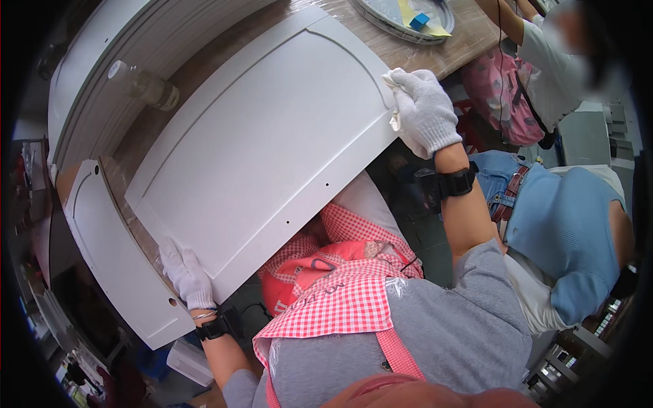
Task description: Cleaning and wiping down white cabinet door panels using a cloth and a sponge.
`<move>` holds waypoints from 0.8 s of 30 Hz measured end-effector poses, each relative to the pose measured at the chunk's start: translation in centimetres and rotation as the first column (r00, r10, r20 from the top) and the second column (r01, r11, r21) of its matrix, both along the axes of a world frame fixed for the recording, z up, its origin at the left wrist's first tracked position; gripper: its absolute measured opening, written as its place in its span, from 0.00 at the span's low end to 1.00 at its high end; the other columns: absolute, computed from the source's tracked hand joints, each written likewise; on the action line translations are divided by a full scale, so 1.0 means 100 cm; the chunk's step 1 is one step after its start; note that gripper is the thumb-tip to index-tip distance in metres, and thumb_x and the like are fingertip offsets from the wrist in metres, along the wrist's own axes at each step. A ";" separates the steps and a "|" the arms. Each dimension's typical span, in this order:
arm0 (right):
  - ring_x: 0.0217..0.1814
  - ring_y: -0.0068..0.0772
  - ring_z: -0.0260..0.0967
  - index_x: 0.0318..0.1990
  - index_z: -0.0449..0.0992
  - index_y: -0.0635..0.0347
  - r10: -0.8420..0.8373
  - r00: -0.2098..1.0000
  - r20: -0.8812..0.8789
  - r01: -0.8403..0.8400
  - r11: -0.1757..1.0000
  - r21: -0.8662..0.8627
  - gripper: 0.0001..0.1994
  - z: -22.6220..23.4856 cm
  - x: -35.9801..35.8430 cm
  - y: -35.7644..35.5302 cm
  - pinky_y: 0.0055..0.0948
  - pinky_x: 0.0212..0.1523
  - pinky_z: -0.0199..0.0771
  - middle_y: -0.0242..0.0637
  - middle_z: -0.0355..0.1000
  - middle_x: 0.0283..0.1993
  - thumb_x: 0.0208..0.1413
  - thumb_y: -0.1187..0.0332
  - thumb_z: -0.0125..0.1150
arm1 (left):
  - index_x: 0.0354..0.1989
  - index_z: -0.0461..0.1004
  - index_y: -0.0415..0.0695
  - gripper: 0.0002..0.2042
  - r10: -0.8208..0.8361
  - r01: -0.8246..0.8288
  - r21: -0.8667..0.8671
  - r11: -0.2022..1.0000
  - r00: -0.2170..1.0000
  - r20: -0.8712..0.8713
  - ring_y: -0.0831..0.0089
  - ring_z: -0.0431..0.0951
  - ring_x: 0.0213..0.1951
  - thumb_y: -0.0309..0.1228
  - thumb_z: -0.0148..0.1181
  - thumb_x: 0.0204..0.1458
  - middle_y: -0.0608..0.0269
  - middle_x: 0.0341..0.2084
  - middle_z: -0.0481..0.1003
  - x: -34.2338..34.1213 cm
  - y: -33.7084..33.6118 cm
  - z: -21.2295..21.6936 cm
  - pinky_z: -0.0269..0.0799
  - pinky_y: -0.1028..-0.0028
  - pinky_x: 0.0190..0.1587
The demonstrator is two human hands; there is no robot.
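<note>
A large white panel (272, 143) with a grooved border and a curved far edge lies slanting across the table in front of me. My right hand (425, 112), in a white knit glove, is closed on a crumpled white cloth (394, 102) at the panel's right end. The gloved left hand (185, 275) rests against the panel's left end near its close corner, its fingers stretched and thumb apart. Two small dark holes show along the panel's near edge. Beside the left hand lies a narrower white panel (112, 255) with a round hole near each end.
Stacked white panels (102, 88) stand at the far left, beside a clear bottle (146, 87) with a white cap. A round grey lid (401, 24) holding a blue block (419, 21) sits at the table's far edge. Co-workers (568, 231) are close on the right.
</note>
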State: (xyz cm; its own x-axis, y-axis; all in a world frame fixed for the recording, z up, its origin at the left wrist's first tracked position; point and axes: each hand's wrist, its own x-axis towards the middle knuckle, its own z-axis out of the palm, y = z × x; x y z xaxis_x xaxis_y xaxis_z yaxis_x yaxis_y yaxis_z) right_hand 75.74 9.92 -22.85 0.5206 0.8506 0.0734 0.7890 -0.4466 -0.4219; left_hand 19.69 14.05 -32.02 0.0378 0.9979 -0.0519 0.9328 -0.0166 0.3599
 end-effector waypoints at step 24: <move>0.57 0.58 0.76 0.53 0.84 0.51 0.182 0.947 0.266 -0.161 0.982 -0.100 0.13 -0.063 -0.034 0.206 0.50 0.58 0.78 0.54 0.76 0.55 0.66 0.66 0.57 | 0.75 0.68 0.43 0.28 -0.033 0.033 0.035 0.999 0.999 -0.019 0.41 0.57 0.77 0.36 0.54 0.67 0.35 0.76 0.59 0.001 -0.014 0.000 0.38 0.48 0.81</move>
